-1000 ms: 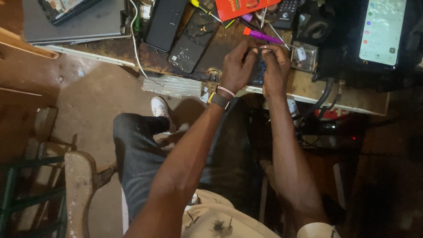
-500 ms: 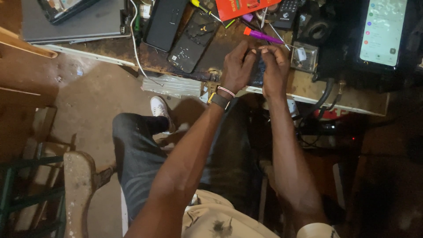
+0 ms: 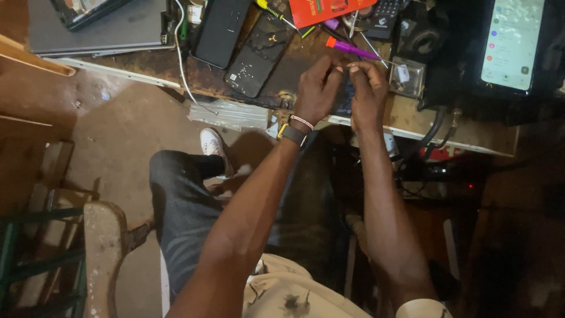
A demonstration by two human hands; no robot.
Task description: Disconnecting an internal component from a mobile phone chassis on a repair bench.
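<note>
My left hand (image 3: 315, 88) and my right hand (image 3: 368, 88) are close together at the front edge of the workbench (image 3: 471, 138). They flank a dark phone (image 3: 347, 99) lying between them. Thumb and fingertips of both hands are pinched and almost touch at the phone's far edge; anything small between them is hidden. My left wrist wears a watch and a beaded band. A purple screwdriver (image 3: 352, 49) with an orange end lies just beyond my fingertips.
On the bench lie an opened black phone shell (image 3: 259, 56), a black phone (image 3: 220, 29), a red card (image 3: 329, 9), a small clear box (image 3: 406, 76), a lit phone screen (image 3: 511, 44) and a grey laptop (image 3: 100, 26). A white cable (image 3: 182, 70) hangs down. A worn stool (image 3: 106, 247) stands at lower left.
Both hands stay on the dark phone; the fingertips have shifted slightly closer together. Nothing else moved.
</note>
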